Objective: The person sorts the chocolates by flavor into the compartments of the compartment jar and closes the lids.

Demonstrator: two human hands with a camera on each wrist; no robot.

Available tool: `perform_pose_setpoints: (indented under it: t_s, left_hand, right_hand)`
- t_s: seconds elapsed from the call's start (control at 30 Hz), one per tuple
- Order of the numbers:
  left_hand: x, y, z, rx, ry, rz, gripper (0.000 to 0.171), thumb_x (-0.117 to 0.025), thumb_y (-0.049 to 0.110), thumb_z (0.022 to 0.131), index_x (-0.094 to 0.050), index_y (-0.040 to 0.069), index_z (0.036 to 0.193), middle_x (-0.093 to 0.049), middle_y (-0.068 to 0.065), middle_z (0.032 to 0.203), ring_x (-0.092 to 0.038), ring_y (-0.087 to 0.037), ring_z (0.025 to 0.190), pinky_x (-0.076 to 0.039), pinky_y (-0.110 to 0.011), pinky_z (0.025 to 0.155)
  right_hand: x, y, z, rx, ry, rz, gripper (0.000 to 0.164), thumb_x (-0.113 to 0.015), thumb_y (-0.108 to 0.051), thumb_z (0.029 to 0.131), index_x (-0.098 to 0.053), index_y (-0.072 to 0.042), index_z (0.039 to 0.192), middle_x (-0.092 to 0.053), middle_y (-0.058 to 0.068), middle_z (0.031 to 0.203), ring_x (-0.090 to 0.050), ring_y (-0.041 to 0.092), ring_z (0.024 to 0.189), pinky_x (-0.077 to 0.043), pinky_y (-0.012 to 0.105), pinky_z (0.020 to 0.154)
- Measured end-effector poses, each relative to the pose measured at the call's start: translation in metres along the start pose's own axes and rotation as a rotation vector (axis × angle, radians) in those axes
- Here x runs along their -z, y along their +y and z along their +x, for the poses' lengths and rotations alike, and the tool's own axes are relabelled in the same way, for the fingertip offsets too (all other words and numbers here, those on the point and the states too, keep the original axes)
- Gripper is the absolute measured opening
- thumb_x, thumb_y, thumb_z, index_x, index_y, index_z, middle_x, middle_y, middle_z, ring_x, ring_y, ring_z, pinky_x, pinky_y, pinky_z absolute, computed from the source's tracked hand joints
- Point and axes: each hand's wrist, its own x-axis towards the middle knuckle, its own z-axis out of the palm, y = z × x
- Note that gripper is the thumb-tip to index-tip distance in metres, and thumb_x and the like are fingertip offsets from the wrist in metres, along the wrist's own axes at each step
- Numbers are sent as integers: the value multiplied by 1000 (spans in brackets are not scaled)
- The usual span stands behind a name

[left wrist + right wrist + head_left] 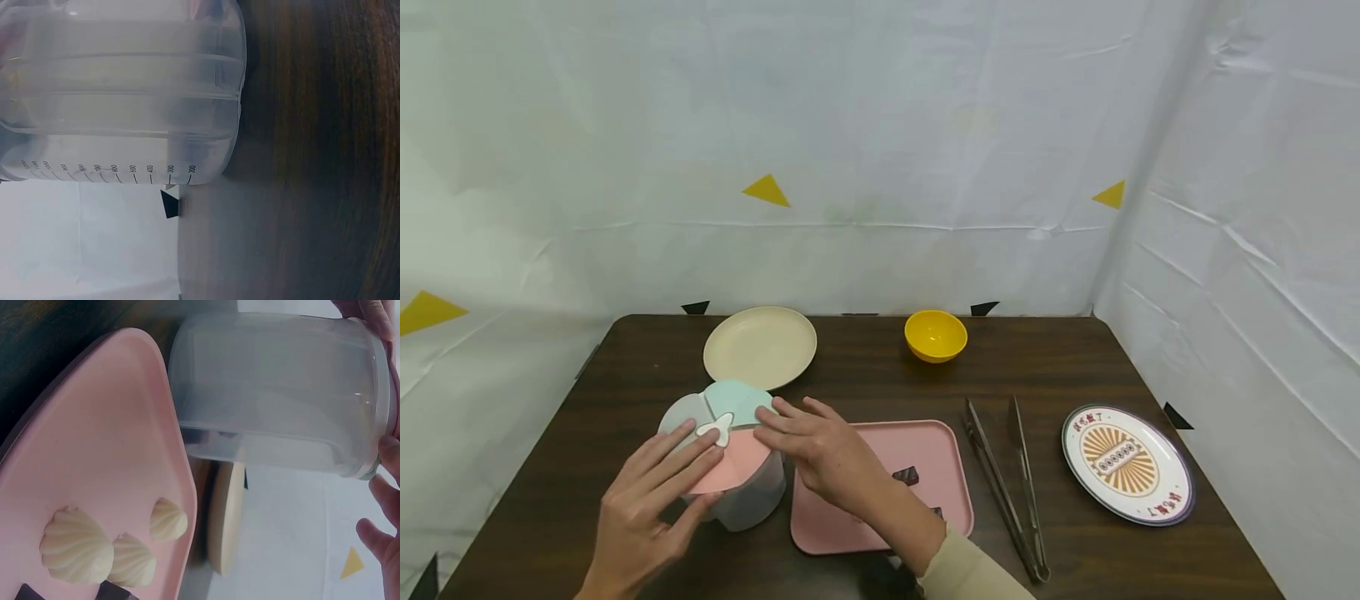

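Observation:
A translucent storage canister (752,502) stands upright at the table's left front, with a lid (733,468) in grey, mint and pink sections and a small white knob (725,427) at its centre. My left hand (643,504) lies over the lid from the near left, fingers straight with tips beside the knob and thumb at the near edge. From the right, my right hand (820,450) touches the lid's mint and pink edge with outstretched fingers. Measuring marks run down the canister wall (125,156) in the left wrist view.
Right of the canister is a pink tray (112,425) with several cream-coloured swirled buns (75,547) and dark pieces (907,476). Metal tongs (1000,492) and a printed plate (1127,465) lie farther right. A cream plate (760,346) and yellow bowl (936,336) stand behind.

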Motion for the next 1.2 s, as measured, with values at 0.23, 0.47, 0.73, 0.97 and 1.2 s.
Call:
perform_pose_setpoints:
  t_s: [0.23, 0.47, 0.73, 0.97, 1.2]
  left_hand:
    - [-1, -1, 2, 73, 3, -6, 41, -65, 40, 93, -75, 4, 110, -71, -13, 112, -60, -34, 116, -34, -39, 108]
    - [-5, -4, 9, 129, -48, -23, 47, -58, 42, 96, -70, 4, 120, -66, -15, 123, -56, -32, 117, -27, -37, 105]
    - [-8, -7, 13, 196, -63, -29, 37, -56, 36, 98, -73, 8, 116, -69, -11, 120, -54, -31, 112, -26, -38, 102]
    - [-13, -9, 14, 216, -27, -128, 28, -60, 26, 96, -74, 4, 104, -68, -17, 111, -54, -38, 123, -22, -48, 114]
    - [-12, -6, 17, 189, -24, -101, 31, -52, 19, 97, -71, 3, 115, -69, -14, 117, -57, -33, 120, -28, -45, 111]
  right_hand:
    - [1, 0, 2, -20, 18, 21, 42, -61, -5, 95, -61, -17, 136, -54, -5, 140, -44, 9, 134, -29, 37, 112]
    - [1, 0, 3, -33, 45, 59, 46, -59, -7, 96, -54, -15, 142, -52, -3, 143, -39, 11, 138, -29, 33, 112]
    - [-4, 0, 1, -43, 81, 174, 54, -59, -6, 96, -44, -10, 148, -50, 2, 146, -40, 13, 138, -30, 27, 110]
    - [-6, -1, 0, -60, 71, 198, 58, -59, -7, 96, -38, -10, 151, -44, 0, 150, -38, 13, 139, -31, 25, 108]
    - [-6, -3, -1, -90, 27, 178, 59, -54, -11, 99, -32, -11, 154, -37, 2, 155, -33, 11, 141, -32, 28, 109]
